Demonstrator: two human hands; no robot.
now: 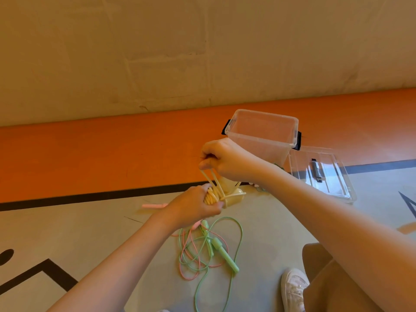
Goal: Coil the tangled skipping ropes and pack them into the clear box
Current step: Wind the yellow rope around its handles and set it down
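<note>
The rope bundle is pale yellow, its handles cream. Below it lie a mint-green rope with a green handle and a pink rope. The box is clear with black latches; the floor is orange and grey-green with black lines; the shoe is white.

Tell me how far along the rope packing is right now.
Done: nothing is packed; the clear box looks empty, its lid off beside it. In hand: the yellow rope, its coils gripped by the left hand while the right hand pulls strands up to wrap the bundle. Left: the green rope and pink rope lie tangled on the floor.
</note>
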